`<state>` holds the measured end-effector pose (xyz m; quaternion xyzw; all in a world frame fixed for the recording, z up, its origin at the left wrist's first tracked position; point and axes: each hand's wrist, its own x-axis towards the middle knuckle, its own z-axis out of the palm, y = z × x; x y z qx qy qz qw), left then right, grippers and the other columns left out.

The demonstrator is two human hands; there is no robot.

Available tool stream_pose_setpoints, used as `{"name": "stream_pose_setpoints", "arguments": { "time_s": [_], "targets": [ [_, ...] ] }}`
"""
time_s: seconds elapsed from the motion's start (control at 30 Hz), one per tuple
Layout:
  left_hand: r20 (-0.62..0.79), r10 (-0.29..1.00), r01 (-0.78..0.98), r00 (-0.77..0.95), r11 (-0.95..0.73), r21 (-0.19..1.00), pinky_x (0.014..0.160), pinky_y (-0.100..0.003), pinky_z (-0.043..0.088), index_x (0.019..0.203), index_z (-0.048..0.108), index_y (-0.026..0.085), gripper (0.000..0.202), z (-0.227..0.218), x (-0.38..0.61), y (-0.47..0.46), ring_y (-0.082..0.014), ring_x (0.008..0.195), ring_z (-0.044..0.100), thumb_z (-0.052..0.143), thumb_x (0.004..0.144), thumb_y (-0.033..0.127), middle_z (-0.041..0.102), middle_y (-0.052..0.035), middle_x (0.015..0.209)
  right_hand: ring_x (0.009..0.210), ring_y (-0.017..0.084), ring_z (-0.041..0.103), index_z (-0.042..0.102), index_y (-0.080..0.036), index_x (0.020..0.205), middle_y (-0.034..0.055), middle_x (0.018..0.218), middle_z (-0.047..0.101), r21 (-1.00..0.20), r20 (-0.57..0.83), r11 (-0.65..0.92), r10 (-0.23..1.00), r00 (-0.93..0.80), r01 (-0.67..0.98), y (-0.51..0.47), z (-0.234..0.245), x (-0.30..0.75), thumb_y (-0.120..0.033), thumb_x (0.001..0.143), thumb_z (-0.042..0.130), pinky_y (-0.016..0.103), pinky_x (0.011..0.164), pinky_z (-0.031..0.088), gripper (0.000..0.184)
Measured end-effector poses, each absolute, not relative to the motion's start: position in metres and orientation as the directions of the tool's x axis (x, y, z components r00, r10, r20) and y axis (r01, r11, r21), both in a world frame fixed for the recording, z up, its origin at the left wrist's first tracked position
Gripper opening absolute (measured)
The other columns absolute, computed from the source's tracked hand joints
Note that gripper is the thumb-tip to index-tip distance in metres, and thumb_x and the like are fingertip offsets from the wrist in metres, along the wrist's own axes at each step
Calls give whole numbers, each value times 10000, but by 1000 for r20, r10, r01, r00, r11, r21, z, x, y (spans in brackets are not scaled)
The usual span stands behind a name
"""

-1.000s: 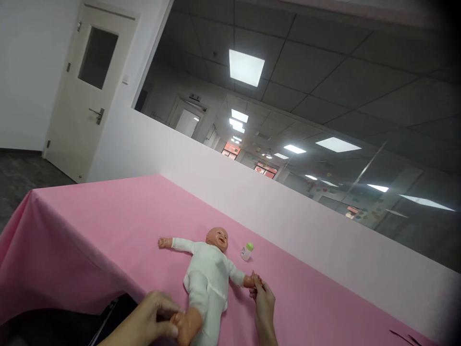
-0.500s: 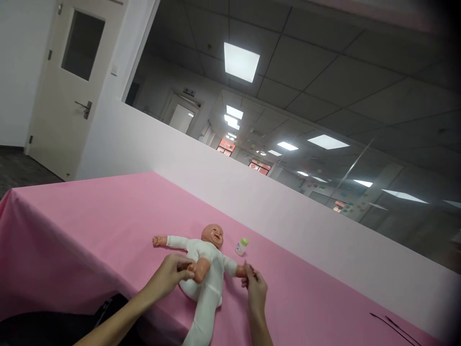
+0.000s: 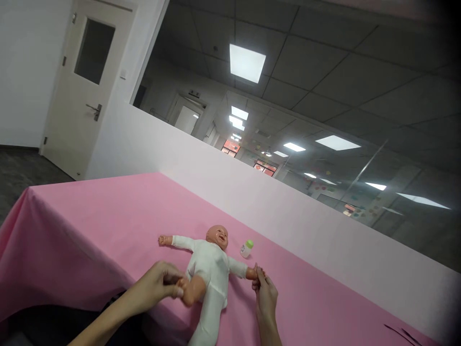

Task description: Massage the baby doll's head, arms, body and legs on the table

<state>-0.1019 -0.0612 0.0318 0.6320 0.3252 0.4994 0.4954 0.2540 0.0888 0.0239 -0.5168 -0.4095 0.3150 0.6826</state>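
Observation:
A baby doll [image 3: 212,264] with a white cloth body lies on its back on the pink-covered table, head toward the wall. My left hand [image 3: 156,286] is closed around the foot of one bent leg, which is raised toward the body. With its fingers pinched, my right hand [image 3: 265,290] grips the doll's hand at the end of the outstretched arm on the right. The other arm lies stretched out to the left, untouched. Down the table's near side runs the second leg, its foot outside the frame. Beside the head stands a small bottle [image 3: 247,249] with a green cap.
A pink cloth [image 3: 108,211] covers the table and hangs over its near edge. Thin dark cords or sticks [image 3: 401,334] lie at the lower right. Behind the table rises a white wall [image 3: 216,178] with a large window; a door [image 3: 86,96] is at the left.
My left hand has brought the bent leg lower, toward me, away from the doll's chest. The right hand still holds the doll's hand. The whole view has shifted slightly.

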Motion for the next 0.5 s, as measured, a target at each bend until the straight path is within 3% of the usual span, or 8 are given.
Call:
{"name": "stream_pose_setpoints", "arguments": {
  "time_s": [0.13, 0.27, 0.37, 0.5],
  "targets": [
    [410, 904, -101, 119, -400, 911, 639, -290, 317, 576, 556, 181, 275, 32, -80, -10, -140, 628, 416, 676, 776, 326, 451, 25, 602, 491, 120, 466, 711, -160, 750, -16, 593, 602, -936, 349, 319, 898, 267, 151, 71, 28, 208, -673, 604, 896, 266, 445, 397, 564],
    [397, 915, -154, 76, -383, 911, 620, -318, 331, 559, 569, 193, 293, 19, -58, 31, -152, 595, 435, 681, 743, 392, 469, 9, 561, 482, 127, 502, 673, -173, 705, 4, 621, 643, -934, 339, 311, 925, 169, 175, 64, 2, 179, -685, 598, 892, 253, 424, 375, 567],
    [419, 904, -138, 91, -405, 904, 604, -321, 334, 554, 596, 200, 225, 22, -54, 24, -160, 588, 456, 676, 721, 327, 521, -3, 559, 464, 118, 478, 696, -166, 741, -16, 582, 610, -953, 297, 277, 931, 212, 121, 71, -3, 195, -695, 613, 875, 253, 425, 382, 573],
    [410, 866, -4, 286, -426, 905, 615, -298, 399, 632, 680, 215, 130, 28, -69, -44, -190, 657, 586, 633, 753, 208, 680, -18, 691, 476, 101, 461, 711, -156, 738, -45, 557, 564, -971, 219, 240, 891, 398, -3, 88, 4, 251, -669, 511, 921, 242, 436, 412, 599]
  ]
}}
